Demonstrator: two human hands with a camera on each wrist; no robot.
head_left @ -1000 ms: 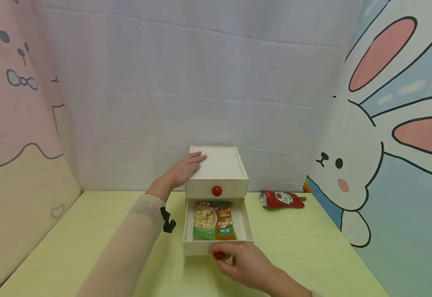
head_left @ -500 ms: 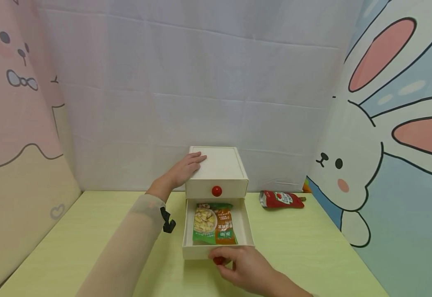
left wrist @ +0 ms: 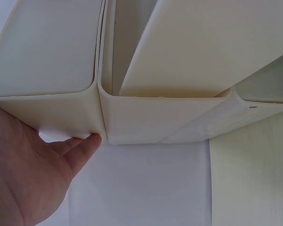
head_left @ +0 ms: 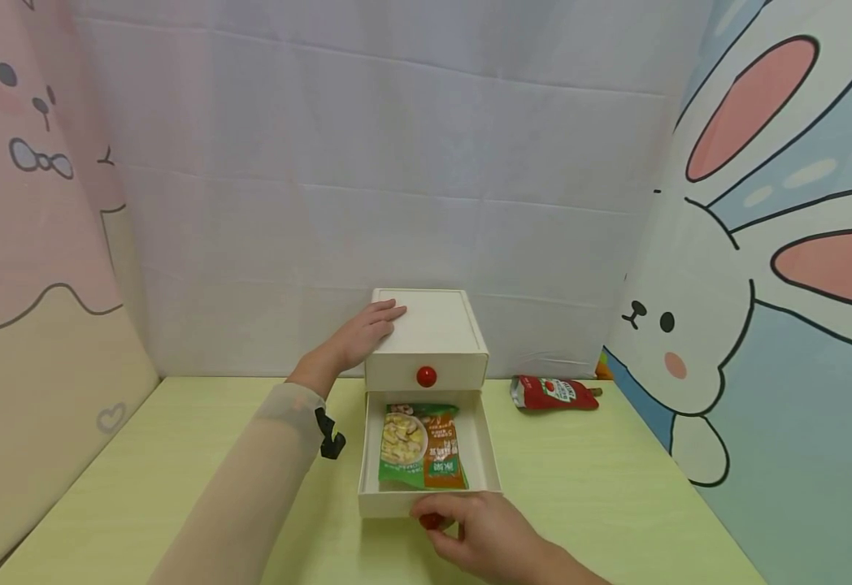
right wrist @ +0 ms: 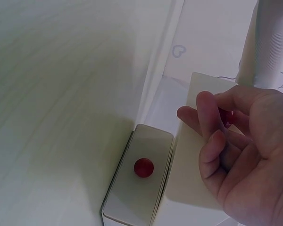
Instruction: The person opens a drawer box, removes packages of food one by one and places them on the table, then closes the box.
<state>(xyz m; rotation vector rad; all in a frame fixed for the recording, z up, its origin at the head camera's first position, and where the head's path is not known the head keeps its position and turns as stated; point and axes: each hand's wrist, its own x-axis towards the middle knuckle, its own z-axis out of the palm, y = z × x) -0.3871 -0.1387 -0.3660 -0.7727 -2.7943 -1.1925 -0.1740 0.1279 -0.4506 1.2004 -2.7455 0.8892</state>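
A white drawer cabinet (head_left: 433, 321) stands at the table's back. My left hand (head_left: 364, 335) rests on its top left edge; in the left wrist view, fingers (left wrist: 86, 151) lie straight against the cabinet's wall. My right hand (head_left: 490, 535) pinches the red knob (head_left: 432, 521) of a pulled-out drawer (head_left: 388, 506). Inside that drawer lies a green and brown food packet (head_left: 423, 447) with a bowl pictured on it. Above, the top drawer is closed, its round red knob (head_left: 427, 376) facing me. Below, another closed drawer's red knob (right wrist: 144, 167) shows in the right wrist view.
To the cabinet's right, a red ketchup pouch (head_left: 554, 393) lies on the pale green table (head_left: 587, 487). A white curtain (head_left: 309, 203) hangs close behind the cabinet. Cartoon-printed sheets, including one with a rabbit (head_left: 689, 325), flank both sides.
My right hand has drawn the drawer farther toward me by its knob, showing more of the packet's surroundings. My left hand has stayed on the cabinet.
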